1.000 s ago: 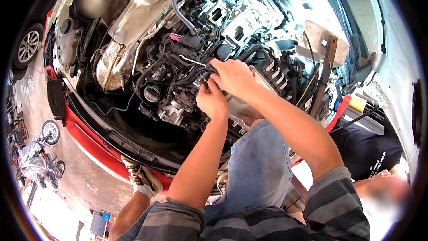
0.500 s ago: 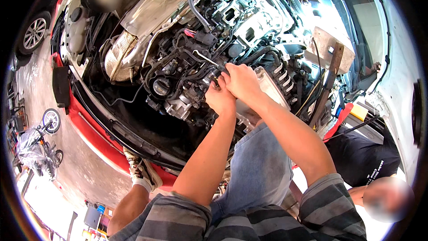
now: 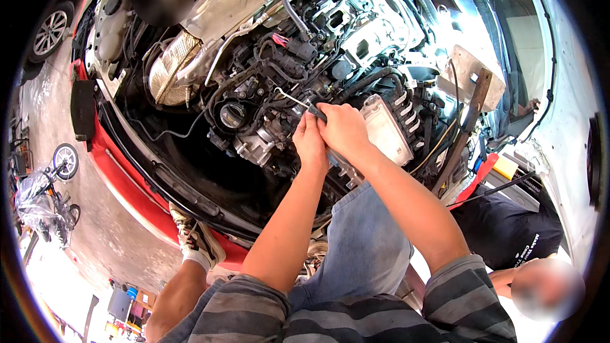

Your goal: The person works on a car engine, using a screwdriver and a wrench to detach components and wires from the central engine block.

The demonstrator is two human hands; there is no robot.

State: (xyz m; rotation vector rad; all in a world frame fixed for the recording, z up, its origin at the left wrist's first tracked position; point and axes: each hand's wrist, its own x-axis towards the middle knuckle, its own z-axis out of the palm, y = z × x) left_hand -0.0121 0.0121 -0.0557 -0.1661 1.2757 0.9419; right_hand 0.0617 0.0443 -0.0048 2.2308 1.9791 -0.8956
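I have my right hand (image 3: 343, 132) closed on the dark handle of a thin hook tool (image 3: 292, 98), whose pale bent tip reaches left over the engine's black hoses and fittings. My left hand (image 3: 311, 141) is pinched just beside it, its fingertips at the tool and the engine; what they grip is too small to make out. Around them are a round black cap (image 3: 232, 115), a cast metal housing (image 3: 253, 147), pink-red connectors (image 3: 279, 40) and a silver box-shaped part (image 3: 386, 128).
A metal heat shield (image 3: 216, 3), an upright rusty bar (image 3: 473, 105) and the red front bumper (image 3: 130, 190) surround the work. A person in a dark T-shirt (image 3: 505, 222) is at lower right. A wheeled frame under plastic (image 3: 44, 203) stands on the floor at left.
The engine bay has shifted slightly in the view. My left hand has risen closer to my right hand, and more of the hook tool's dark handle shows.
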